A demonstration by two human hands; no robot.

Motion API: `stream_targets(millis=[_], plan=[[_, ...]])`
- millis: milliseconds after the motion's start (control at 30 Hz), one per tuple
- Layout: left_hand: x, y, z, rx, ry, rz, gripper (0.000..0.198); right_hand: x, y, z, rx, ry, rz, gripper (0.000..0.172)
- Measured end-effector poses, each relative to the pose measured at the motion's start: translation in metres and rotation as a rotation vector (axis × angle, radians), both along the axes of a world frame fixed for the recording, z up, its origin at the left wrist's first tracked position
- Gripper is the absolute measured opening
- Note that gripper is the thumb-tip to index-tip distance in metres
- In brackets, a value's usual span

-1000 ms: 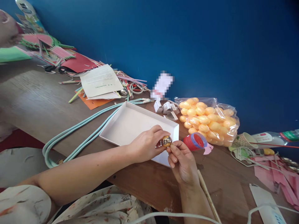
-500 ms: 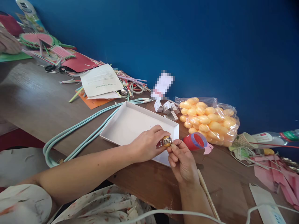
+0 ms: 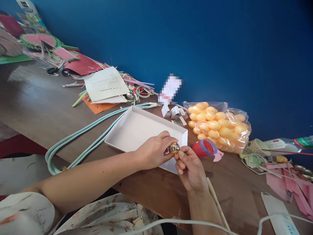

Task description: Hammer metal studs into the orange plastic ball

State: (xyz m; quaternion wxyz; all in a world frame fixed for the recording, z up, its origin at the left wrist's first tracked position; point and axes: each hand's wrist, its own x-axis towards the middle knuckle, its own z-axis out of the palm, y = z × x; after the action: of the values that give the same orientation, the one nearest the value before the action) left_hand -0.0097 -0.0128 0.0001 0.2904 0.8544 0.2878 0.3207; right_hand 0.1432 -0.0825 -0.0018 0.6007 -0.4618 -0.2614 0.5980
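My left hand (image 3: 153, 151) is closed round a small shiny metal ball (image 3: 174, 148), pinching it between thumb and fingers. My right hand (image 3: 190, 168) meets it from the right, its fingertips pinched against the ball's right side. Both hands hover over the near right corner of a shallow white box lid (image 3: 137, 129) that lies on the brown wooden table (image 3: 36, 104). A red cup with blue tape (image 3: 204, 147) lies on its side just right of my hands.
A clear bag of orange balls (image 3: 217, 125) sits behind the cup. Mint green cords (image 3: 80, 137) loop left of the lid. Paper sheets, straws and scissors (image 3: 57, 71) clutter the far left. A wooden stick (image 3: 217, 204), white cable and pink paper scraps (image 3: 290, 182) lie at right.
My hands stay in place; the right fingertips shift slightly against the ball. A person's hand at the far left edge has drawn out of view.
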Motion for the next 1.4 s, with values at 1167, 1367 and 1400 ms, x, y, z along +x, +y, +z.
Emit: stream_targets(millis=[1167,1367,1400], plan=[[0.0037,0.0051,-0.0021,-0.184,-0.11,-0.025,0.035,0.0025,-0.0028,0.0017,0.133,-0.077,-0.112,0.012],[0.0022,0.0047,-0.0006,-0.192,-0.14,-0.077,0.037,0.0004,-0.0005,-0.0005,0.095,-0.118,-0.034,0.023],[0.002,0.0044,-0.0006,-0.184,-0.147,-0.086,0.037,0.0003,-0.0006,-0.0006,0.096,-0.124,-0.019,0.023]])
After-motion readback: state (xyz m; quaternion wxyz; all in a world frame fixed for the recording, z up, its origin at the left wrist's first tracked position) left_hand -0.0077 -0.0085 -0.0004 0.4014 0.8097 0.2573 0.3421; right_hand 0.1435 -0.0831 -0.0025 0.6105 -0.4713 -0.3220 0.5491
